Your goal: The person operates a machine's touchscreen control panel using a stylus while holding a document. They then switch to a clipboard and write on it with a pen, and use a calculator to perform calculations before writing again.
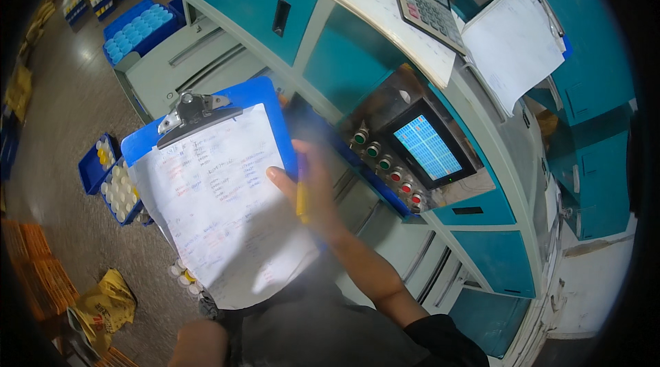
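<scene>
A blue clipboard with a metal clip is tilted in front of me. Its clip bears down on a white sheet covered in handwriting in several ink colours. At the right edge of the board, my right hand is closed, its thumb lying over the paper's face. A yellow pen also sits in that hand, upright along the board's edge. My left forearm rises from the lower edge toward the bottom of the sheet; the left hand itself is hidden by the paper and board.
To the right stands a teal and grey machine with a lit screen and several push buttons. On its top lie a calculator, papers and another clipboard. Blue crates of round pieces and a yellow sack are on the floor.
</scene>
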{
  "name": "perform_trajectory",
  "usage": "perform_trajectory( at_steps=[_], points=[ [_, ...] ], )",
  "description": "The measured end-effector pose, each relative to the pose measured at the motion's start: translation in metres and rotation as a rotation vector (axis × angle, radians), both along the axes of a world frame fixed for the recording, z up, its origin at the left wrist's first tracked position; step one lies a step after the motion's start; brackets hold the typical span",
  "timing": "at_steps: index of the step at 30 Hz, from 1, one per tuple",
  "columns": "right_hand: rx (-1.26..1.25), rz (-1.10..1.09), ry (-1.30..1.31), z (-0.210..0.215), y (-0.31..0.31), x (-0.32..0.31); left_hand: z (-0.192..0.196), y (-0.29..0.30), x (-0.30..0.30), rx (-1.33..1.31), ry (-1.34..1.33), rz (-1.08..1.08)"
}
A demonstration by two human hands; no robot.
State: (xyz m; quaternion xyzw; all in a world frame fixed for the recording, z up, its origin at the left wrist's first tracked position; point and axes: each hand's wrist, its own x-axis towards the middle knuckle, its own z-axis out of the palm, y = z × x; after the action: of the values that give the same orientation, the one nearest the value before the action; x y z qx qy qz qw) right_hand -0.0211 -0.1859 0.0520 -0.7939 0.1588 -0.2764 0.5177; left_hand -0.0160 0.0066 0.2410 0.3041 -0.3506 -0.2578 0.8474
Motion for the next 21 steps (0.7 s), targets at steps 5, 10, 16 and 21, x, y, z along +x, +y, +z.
perform_trajectory(
  at_steps=[5,10,16,21],
  points=[
    [0.006,0.012,-0.046,-0.005,0.0,0.002,0.014,0.011,-0.005,0.021,0.095,0.062],
    [0.018,0.018,-0.011,-0.003,-0.001,0.002,0.027,0.022,-0.04,-0.026,0.289,0.364],
    [0.036,0.027,-0.024,0.002,-0.001,0.002,0.026,0.025,-0.04,-0.036,0.271,0.252],
    [0.049,0.008,-0.014,-0.004,0.001,0.003,-0.013,0.033,0.006,-0.262,-0.001,-0.154]
  ],
)
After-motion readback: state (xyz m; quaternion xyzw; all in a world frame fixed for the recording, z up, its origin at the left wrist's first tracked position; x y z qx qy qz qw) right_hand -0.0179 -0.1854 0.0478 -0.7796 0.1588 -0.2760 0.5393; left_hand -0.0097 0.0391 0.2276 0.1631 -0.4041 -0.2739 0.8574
